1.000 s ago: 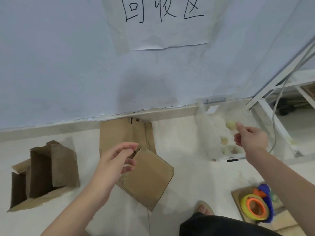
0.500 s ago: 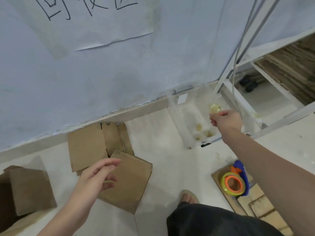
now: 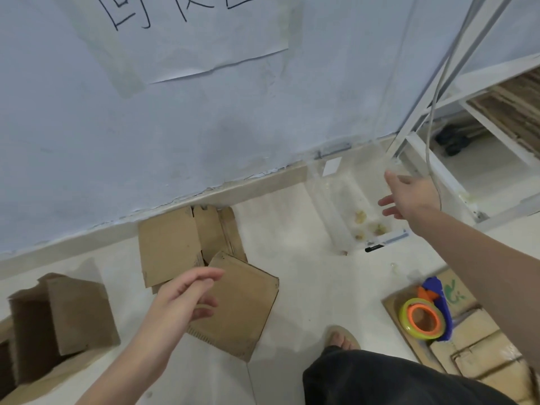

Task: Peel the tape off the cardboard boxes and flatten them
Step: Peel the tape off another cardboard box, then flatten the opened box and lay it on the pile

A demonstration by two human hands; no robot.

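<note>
Fingers spread, empty: my right hand reaches over the far-right clear bin; left hand hovers loosely open above flattened cardboard.

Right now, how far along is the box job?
Done: flat cardboard lies by the wall; tape wads sit in the clear bin. In hand: nothing; the right hand is open over the bin, left hand empty. Left: the standing box.
</note>
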